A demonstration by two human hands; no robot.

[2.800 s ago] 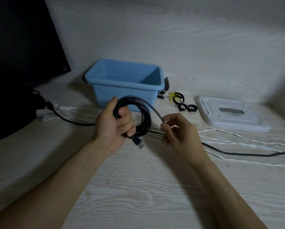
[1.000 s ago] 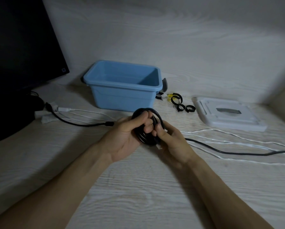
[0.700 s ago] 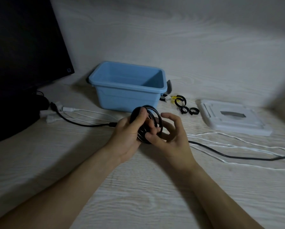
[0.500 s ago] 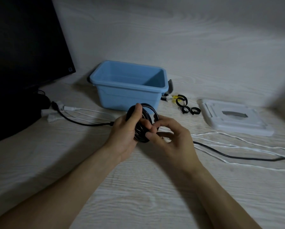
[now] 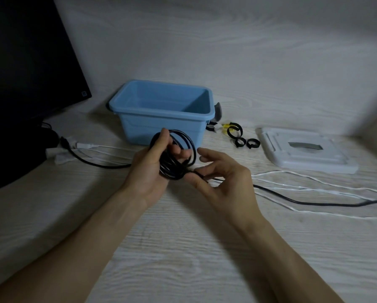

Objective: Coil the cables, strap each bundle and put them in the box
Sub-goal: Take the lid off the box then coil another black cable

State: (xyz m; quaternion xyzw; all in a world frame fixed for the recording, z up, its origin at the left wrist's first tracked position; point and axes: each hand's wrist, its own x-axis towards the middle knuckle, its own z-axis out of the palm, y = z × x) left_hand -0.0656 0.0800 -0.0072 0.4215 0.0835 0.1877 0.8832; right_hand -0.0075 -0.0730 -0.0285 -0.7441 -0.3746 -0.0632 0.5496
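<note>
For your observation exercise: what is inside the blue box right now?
The blue box shows only bare inner walls; no cable lies inside. Its near wall hides part of the floor, so that strip cannot be checked.

two hands: the left hand [image 5: 149, 165] and the right hand [image 5: 223, 182]. one coiled black cable [image 5: 176, 159], held at the left hand. one blue box [image 5: 161, 115], open at the top. one white lid [image 5: 305, 153], lying flat on the table [image 5: 183, 248]. three black strap loops [image 5: 234, 130] [image 5: 240, 142] [image 5: 253, 143] just right of the box, with one small yellow piece [image 5: 225, 126] beside them. one loose black cable [image 5: 303, 201] at the right and one black cable [image 5: 91, 161] at the left. several thin white cables [image 5: 314, 186]; their exact count cannot be told. one dark monitor [image 5: 25, 62].
</note>
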